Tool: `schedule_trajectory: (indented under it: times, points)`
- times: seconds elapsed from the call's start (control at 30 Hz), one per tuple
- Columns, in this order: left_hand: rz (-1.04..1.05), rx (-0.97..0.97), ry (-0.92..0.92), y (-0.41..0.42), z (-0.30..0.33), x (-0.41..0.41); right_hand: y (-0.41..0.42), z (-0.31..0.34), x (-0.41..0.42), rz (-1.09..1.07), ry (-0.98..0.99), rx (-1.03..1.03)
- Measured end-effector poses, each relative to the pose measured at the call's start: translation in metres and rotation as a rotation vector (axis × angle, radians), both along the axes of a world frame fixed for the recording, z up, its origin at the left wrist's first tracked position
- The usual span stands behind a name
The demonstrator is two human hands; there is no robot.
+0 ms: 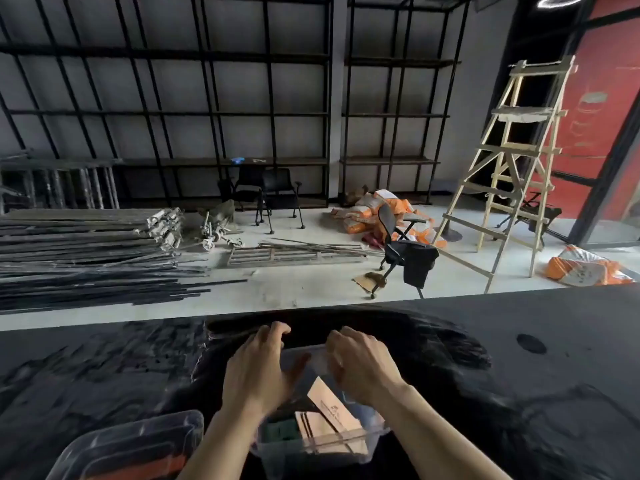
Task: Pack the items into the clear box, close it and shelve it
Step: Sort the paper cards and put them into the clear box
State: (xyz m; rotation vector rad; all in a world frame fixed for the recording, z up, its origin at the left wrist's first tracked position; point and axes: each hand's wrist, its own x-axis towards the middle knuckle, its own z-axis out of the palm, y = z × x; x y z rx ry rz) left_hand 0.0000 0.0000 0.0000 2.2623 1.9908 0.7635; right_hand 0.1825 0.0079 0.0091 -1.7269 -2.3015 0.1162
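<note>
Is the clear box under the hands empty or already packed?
Packed, at least partly: through the clear box a tan paper packet and something green show inside. Lid position cannot be told.

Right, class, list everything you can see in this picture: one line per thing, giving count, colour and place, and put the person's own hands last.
clear box: one, transparent, on the black table under both hands, with tan card and something green inside
second clear box: one, transparent, bottom left, something orange inside
black table: one, across the foreground
shelving: black metal racks along the back wall
wooden ladder: one, pale wood, right, on the floor
office chair: one, black, centre right, dark cloth draped on it
black chairs: two, by the shelving
orange and white sacks: a pile, count unclear, behind the office chair
metal bars: a stack, dark, left floor
left hand: one, on the box's far left edge
right hand: one, on its far right edge
</note>
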Motion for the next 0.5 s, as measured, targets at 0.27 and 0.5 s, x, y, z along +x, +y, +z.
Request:
schedule_trajectory:
  times: [0.27, 0.5]
  points:
    - [-0.081, -0.342, 0.342, 0.002, -0.028, 0.017, 0.003, -0.033, -0.011, -0.018, -0.170, -0.533]
    - [-0.078, -0.490, 0.422, 0.005, -0.045, 0.025, 0.014, -0.050, -0.016, -0.053, -0.152, -0.698]
